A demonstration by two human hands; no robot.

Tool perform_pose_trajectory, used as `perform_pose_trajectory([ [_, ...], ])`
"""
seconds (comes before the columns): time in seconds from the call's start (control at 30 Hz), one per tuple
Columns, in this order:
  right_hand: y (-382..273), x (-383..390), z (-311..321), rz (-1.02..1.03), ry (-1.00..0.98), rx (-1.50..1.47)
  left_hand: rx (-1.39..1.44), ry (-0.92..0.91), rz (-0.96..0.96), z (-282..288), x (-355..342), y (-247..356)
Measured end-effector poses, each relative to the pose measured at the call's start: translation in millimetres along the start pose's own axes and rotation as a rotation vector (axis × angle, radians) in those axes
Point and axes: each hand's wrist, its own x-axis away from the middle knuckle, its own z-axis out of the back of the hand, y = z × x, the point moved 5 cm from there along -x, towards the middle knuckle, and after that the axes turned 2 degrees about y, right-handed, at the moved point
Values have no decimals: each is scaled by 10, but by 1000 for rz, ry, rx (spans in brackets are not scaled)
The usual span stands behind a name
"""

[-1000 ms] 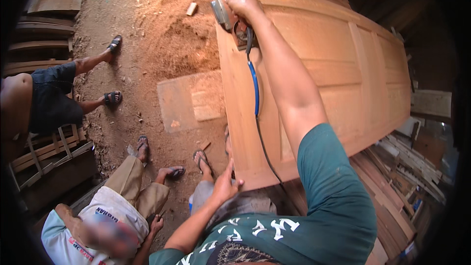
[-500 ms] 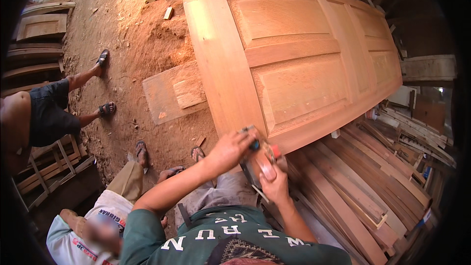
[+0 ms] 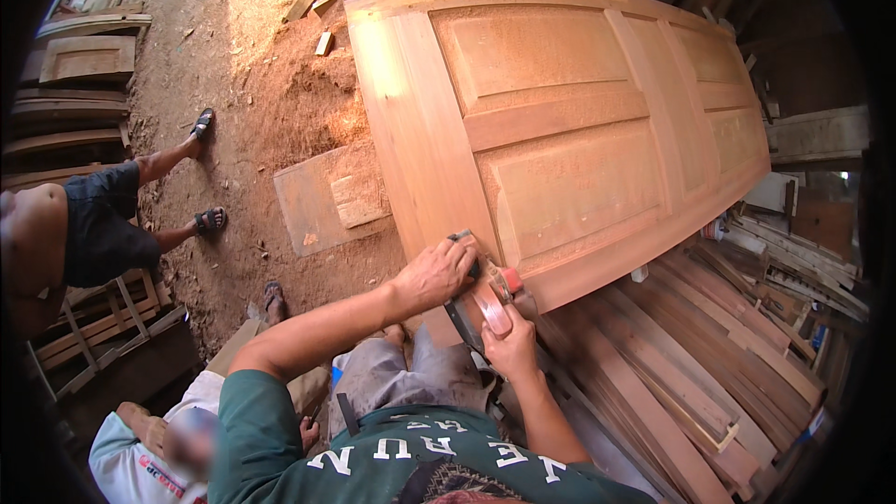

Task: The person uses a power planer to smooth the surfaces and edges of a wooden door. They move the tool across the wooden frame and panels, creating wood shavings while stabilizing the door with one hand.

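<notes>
A paneled wooden door (image 3: 560, 112) lies flat in front of me, its surface dusted with shavings. At its near left corner is a red and dark electric planer (image 3: 491, 304). My left hand (image 3: 437, 273) is closed over the planer's front end, its fingers wrapped round a part I see only partly. Behind it, my right hand (image 3: 512, 345) grips the rear handle. The planer's underside and its contact with the door edge are hidden.
Long planks (image 3: 653, 355) are stacked to the right, close to my right arm. On the left stands a person in dark shorts (image 3: 107, 224); another in a light shirt (image 3: 168, 420) sits low beside me. A flat board (image 3: 308, 201) lies on the sawdust-covered ground.
Both hands and the planer have shifted slightly forward and left along the near corner of the door. The view has tilted a little. Both grips stay the same.
</notes>
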Motion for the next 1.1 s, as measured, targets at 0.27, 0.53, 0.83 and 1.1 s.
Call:
perform_pose_trajectory([
  [0.27, -612, -1118, -191, 96, -30, -12, 256, 534, 488, 371, -19, -755],
  [0.53, -1162, -2297, -418, 191, -9, 27, 46, 625, 807, -356, 151, -642],
  [0.83, -1878, -3319, -607, 218, -3, 97, -48, 416, 888, -568, 49, -650],
  [1.1, -2674, -4022, -728, 361, -43, 3, -41, 403, 896, -537, 24, -658],
])
